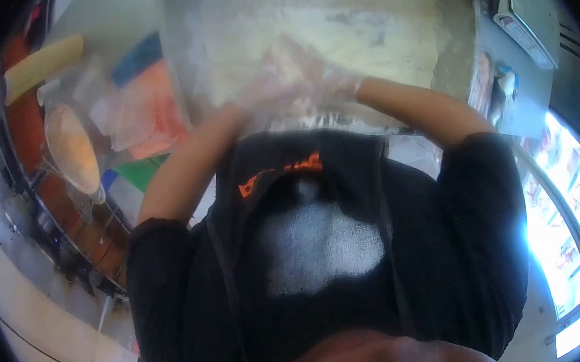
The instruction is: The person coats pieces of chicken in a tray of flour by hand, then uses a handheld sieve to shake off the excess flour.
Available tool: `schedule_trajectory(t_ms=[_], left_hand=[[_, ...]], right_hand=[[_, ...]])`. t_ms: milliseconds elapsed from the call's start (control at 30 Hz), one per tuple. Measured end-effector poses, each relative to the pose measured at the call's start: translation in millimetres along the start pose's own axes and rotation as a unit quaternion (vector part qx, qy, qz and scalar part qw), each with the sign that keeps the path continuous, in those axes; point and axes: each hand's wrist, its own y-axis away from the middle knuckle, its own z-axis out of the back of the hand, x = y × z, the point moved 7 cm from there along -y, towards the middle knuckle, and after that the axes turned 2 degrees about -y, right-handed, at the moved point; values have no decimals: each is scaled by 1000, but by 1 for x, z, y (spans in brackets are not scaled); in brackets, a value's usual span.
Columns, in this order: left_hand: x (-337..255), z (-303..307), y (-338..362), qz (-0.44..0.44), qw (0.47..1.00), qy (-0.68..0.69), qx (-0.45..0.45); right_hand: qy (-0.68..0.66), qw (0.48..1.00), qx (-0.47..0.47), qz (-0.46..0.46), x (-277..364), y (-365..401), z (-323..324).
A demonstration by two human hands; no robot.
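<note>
A large metal tray (pixel 462 62) lies in front of me, with a pale, whitish layer (pixel 236 34) like flour or batter over its floor. My left hand (pixel 268 86) and my right hand (pixel 337 84) are close together inside the tray's near side. Both seem to wear thin clear gloves. Motion and blur smear their fingers, so their pose and anything between them cannot be made out. White, wet-looking or powdery streaks show along the near rim below the hands.
At the left are an orange-red plastic bag (pixel 152 107), a blue item (pixel 138 60), a yellow roll-like item (pixel 44 66) and a round container with orange contents (pixel 72 148). A boxy appliance (pixel 524 16) stands right, above a lit display case (pixel 568 212).
</note>
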Motion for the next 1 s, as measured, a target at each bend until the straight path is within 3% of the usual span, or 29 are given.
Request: schedule_trajectory(t_ms=[33, 67, 100, 167, 200, 267, 333, 400, 433, 467, 500, 567, 600, 633, 667, 700, 767, 800, 833, 867, 900, 933, 967, 1000], left_hand=[[4, -1, -2, 13, 1000, -1, 8], [9, -1, -1, 25, 1000, -2, 14], [10, 3, -1, 36, 999, -7, 20], [14, 10, 5, 58, 997, -32, 47], [16, 14, 9, 69, 994, -52, 69], [19, 24, 13, 76, 984, -111, 120], [16, 39, 11, 77, 978, -132, 141], [31, 44, 15, 228, 957, 27, 177], [33, 36, 20, 229, 957, 27, 178], [35, 32, 22, 173, 980, -16, 95], [36, 29, 26, 115, 992, -60, 10], [64, -1, 29, 93, 993, -69, 8], [71, -7, 29, 70, 995, -77, 7], [78, -2, 34, 67, 995, -78, 9], [99, 7, 42, 161, 984, 81, -9], [115, 11, 49, 250, 938, 237, -28], [118, 29, 51, 266, 936, 221, -59], [122, 39, 52, 281, 932, 209, -87], [125, 38, 53, 280, 934, 203, -86], [122, 36, 50, 216, 968, 99, -82], [115, 37, 47, 148, 986, -5, -78], [102, 52, 41, 146, 986, -10, -77], [98, 61, 38, 227, 967, 85, -75], [98, 65, 40, 306, 932, 178, -74]], right_hand=[[-205, 975, -10, -79, -10, -2, 7], [-401, 903, -18, -154, -20, -3, 9], [-402, 903, -18, -152, -25, -6, 12], [-452, 852, 0, -262, -46, 6, 6], [-455, 851, 4, -263, -49, 8, 8], [-413, 810, 83, -407, -73, 24, 6], [-426, 822, 97, -364, -75, 22, 33], [-440, 831, 110, -322, -77, 25, 27], [-314, 884, 82, -337, -90, 29, 17], [-181, 919, 52, -346, -102, 32, 12], [-181, 920, 51, -345, -99, 32, 16], [-176, 966, -109, -156, -63, 22, 57], [-177, 965, -111, -159, -60, 20, 68], [-170, 971, -31, -166, -54, 11, 72], [-162, 970, 48, -172, -48, 1, 79], [-152, 964, 126, -176, -42, -9, 86], [-130, 936, 277, -176, -30, -24, 85], [-131, 937, 271, -175, -24, -30, 57], [-38, 984, 66, -159, -16, -44, 32], [59, 979, -142, -136, -4, -48, 33], [58, 978, -147, -138, 2, -57, 40], [44, 983, -41, -173, 4, -67, 39], [29, 976, 66, -205, 3, -70, 33], [30, 977, 61, -203, -11, -76, 13]])
